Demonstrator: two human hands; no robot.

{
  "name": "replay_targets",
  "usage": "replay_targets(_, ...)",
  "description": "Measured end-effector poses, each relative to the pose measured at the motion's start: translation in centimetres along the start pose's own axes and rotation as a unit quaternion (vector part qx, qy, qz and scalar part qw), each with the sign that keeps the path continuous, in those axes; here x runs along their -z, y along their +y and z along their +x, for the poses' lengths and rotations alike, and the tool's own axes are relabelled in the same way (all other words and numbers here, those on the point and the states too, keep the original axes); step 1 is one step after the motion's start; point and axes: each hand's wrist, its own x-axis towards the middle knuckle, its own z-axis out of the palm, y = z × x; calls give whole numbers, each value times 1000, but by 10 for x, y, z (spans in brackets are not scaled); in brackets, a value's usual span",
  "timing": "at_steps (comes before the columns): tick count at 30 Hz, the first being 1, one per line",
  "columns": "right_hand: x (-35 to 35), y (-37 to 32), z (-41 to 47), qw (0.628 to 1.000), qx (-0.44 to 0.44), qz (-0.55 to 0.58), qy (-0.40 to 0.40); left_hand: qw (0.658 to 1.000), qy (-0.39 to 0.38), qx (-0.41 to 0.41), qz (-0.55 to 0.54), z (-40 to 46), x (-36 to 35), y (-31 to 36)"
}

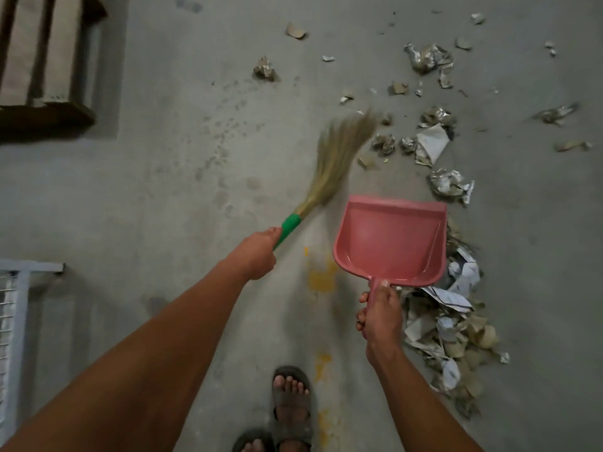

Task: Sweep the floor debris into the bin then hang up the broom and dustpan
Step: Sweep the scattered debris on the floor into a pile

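My left hand (257,252) grips the green handle of a grass broom (332,158). Its blurred bristles reach up and right, with the tips beside scattered paper scraps (430,141). My right hand (380,313) holds the handle of a pink dustpan (391,239), raised above the floor with its empty scoop facing me. A dense heap of crumpled paper and debris (450,327) lies on the grey floor just right of the dustpan. More scraps (427,58) are strewn toward the top right. No bin is in view.
A dark wooden frame (45,60) stands at the top left, and a white metal grille (13,321) at the left edge. My sandalled feet (290,409) are at the bottom centre, beside yellow stains (321,278) on the concrete.
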Motion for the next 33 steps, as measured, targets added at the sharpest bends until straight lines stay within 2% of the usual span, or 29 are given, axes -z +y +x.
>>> replay_targets(3, 6, -1, -5, 1000, -20, 13, 12, 996, -19, -74, 39, -8, -10, 1)
replay_targets(7, 9, -9, -12, 999, -21, 21, 21, 988, 41, -148, 22, -26, -13, -16)
replay_targets(15, -25, -38, -26, 998, -11, 37, 53, 979, 79, -184, -28, -40, 37, -47)
replay_targets(21, -72, -80, -49, 996, -7, 58, 63, 981, 122, -122, -87, -52, 101, -75)
replay_targets(26, -119, -126, -57, 996, 7, 80, 35, 975, 162, -58, -137, -51, 166, -104)
replay_targets(33, -183, -179, -35, 995, 31, 91, -9, 955, 201, 64, -207, 3, 223, -153)
